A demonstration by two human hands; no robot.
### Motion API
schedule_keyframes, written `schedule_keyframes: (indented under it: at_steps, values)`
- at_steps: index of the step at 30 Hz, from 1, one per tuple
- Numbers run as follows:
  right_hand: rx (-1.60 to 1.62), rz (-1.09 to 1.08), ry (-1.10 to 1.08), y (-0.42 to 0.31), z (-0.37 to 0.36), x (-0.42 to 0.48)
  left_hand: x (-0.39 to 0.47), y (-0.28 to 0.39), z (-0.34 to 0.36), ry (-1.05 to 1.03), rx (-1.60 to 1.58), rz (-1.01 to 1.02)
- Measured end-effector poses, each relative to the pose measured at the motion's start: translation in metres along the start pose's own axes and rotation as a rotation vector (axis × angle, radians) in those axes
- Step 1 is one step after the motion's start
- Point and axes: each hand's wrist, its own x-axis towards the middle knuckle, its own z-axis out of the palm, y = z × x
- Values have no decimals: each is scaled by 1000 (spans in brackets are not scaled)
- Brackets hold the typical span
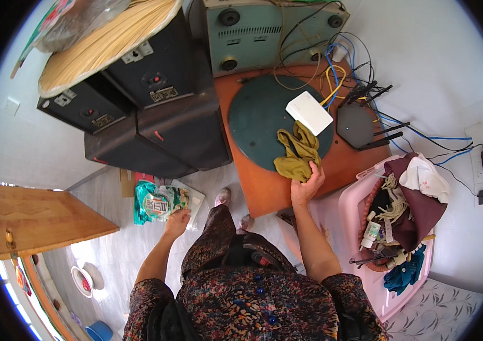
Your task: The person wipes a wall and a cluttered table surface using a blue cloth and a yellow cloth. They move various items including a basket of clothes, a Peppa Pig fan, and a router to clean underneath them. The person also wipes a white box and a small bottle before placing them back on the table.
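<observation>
My right hand (308, 184) grips the lower edge of a crumpled olive-green cloth (297, 149), which lies on a round dark green board (254, 123). The cloth reaches up to a white network box (309, 113) on the same board. To the right, a black router (354, 125) with several antennas stands on the orange-brown table top (267, 194). My left hand (178, 222) is lower left, its fingers overlapping the edge of a green and white plastic bag (156, 202) that bears writing. Whether those fingers grip the bag I cannot tell.
Black speaker cabinets (173, 128) are stacked at left, with a woven fan (109, 47) on top. Blue, yellow and black cables (352, 55) tangle behind the router. A pink storage bin (348, 198) with a filled basket (367, 204) is at right. A wooden door (49, 213) stands left.
</observation>
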Motion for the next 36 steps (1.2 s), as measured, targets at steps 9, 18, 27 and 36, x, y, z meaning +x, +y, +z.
schedule_keyframes:
  at_steps: [9,18,27,36]
  values:
    - [-185,-204,-343,-68,4,1,137,198,-28,242,86,589]
    - [-114,-650,-384,-102,126,93,167,204,-39,141,373,706]
    - [-68,-347,-432,-113,154,100,179,204,-50,46,352,770]
    - [-129,59,-406,-70,11,26,183,212,-70,-98,254,735]
